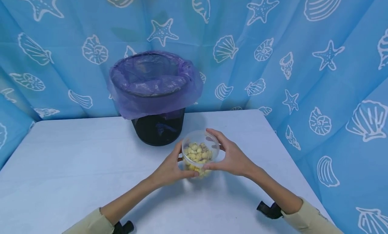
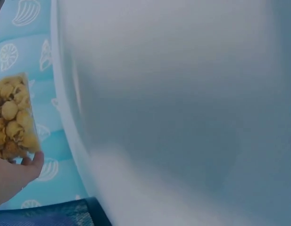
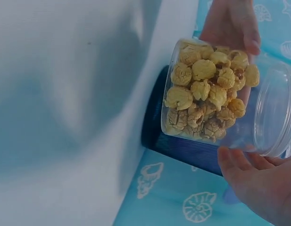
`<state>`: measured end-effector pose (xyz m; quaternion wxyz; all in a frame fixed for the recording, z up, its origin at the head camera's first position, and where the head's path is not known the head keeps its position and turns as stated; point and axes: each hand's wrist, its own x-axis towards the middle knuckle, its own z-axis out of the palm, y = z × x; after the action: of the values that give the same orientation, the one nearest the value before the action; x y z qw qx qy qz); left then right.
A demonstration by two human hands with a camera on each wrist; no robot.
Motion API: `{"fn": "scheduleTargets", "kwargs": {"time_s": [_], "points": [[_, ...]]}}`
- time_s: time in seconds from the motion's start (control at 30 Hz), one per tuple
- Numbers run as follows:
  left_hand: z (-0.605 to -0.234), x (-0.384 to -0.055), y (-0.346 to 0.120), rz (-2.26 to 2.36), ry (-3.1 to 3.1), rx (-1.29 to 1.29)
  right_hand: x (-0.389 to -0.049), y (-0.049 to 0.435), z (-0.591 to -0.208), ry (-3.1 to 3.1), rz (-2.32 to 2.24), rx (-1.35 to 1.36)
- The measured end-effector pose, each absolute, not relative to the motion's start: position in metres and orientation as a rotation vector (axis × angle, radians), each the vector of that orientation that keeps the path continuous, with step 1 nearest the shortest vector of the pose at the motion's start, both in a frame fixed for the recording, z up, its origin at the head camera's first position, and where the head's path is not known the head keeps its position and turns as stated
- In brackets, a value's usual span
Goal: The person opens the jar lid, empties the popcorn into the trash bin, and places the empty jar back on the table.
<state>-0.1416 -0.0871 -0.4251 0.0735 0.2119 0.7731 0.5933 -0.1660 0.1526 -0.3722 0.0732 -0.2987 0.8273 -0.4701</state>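
Both hands hold a clear plastic jar (image 1: 185, 156) partly filled with popcorn (image 1: 198, 153), above the white table. My left hand (image 1: 173, 170) grips the jar's left side, its thumb across the front near the base. On the right, my right hand (image 1: 232, 156) grips higher up, thumb and fingers at the rim. In the right wrist view, the clear wall shows the popcorn (image 3: 206, 89) gathered in the lower part, below the wide threaded neck (image 3: 277, 110). The left wrist view catches only part of the popcorn (image 2: 11, 115) at its edge, with left fingertips beneath.
Behind and left of the jar stands a black mesh bin (image 1: 159, 129) lined with a purple bag (image 1: 151, 106). The white table (image 1: 75, 159) ends at a blue curtain (image 1: 242, 75) with shell and starfish prints. Black straps (image 1: 269, 210) show at the wrists.
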Motion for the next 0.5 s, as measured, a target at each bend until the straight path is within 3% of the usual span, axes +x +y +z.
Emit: {"fn": "scheduleTargets", "kwargs": {"time_s": [0.5], "points": [[-0.403, -0.146, -0.095, 1.909, 2.211, 0.74, -0.169, 0.149, -0.346, 2.324, -1.527, -1.057]]}}
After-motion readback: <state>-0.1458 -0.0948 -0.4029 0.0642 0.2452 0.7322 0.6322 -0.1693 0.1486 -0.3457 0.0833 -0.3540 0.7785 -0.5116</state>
